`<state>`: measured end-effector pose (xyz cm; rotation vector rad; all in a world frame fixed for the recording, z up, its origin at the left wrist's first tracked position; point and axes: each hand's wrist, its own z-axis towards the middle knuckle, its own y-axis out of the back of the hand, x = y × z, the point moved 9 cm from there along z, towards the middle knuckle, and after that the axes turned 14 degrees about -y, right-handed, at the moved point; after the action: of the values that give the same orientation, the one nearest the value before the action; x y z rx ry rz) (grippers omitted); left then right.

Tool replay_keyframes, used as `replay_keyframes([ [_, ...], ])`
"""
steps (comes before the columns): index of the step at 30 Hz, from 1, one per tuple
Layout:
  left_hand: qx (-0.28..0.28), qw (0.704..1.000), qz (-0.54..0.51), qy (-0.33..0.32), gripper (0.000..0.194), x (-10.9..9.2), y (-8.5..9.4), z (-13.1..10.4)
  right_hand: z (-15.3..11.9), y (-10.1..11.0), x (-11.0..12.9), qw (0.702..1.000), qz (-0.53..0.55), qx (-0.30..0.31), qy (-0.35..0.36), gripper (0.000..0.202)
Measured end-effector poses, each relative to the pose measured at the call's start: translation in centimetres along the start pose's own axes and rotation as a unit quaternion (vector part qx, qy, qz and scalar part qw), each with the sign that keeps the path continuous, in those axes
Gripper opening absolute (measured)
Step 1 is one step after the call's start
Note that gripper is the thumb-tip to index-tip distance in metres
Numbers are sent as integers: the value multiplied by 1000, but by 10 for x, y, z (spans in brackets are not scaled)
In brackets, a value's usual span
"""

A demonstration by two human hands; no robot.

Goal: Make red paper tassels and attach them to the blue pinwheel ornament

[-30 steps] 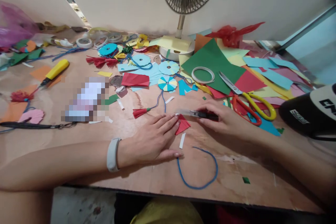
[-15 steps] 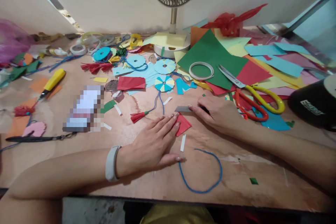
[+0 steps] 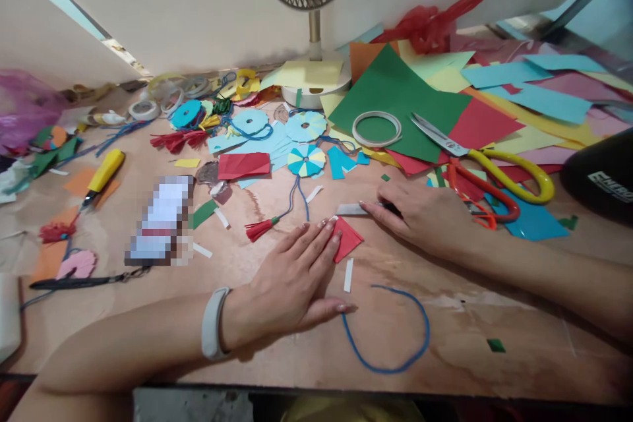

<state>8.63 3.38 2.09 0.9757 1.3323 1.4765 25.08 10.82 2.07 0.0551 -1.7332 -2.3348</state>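
Note:
My left hand point(image 3: 291, 280), with a grey wristband, lies flat with fingers stretched out, pressing on a small folded piece of red paper point(image 3: 351, 241). Part of the paper is hidden under the fingers. My right hand point(image 3: 425, 211) is closed around a knife point(image 3: 351, 210). Its flat grey blade points left, just above the red paper, and a dark part shows inside my fingers. Near my left thumb, a blue cord point(image 3: 428, 330) curves across the table. Between the paper and the cord is a narrow white strip point(image 3: 349, 275).
Scissors point(image 3: 440, 135) with red and yellow handles lie behind my right hand, near a tape roll point(image 3: 376, 130) and coloured paper sheets point(image 3: 395, 99). Paper rosettes point(image 3: 306, 159) with tassels lie ahead. At left are a phone point(image 3: 161, 221) and yellow cutter point(image 3: 106, 171). A black cup point(image 3: 601, 175) stands right.
The whole view has shifted slightly. The blade's face looks brighter and a little more tilted above the red paper. My left hand stays pressed on the paper.

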Motion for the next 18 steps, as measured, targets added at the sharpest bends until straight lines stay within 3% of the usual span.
replay_keyframes([
  [12,-10,1000,20,-6,85,-1,4,1,-3,6,4,999,30,-20,35,41],
  [18,-12,1000,23,-7,85,-1,7,3,-2,5,1,1000,-2,-23,13,43],
])
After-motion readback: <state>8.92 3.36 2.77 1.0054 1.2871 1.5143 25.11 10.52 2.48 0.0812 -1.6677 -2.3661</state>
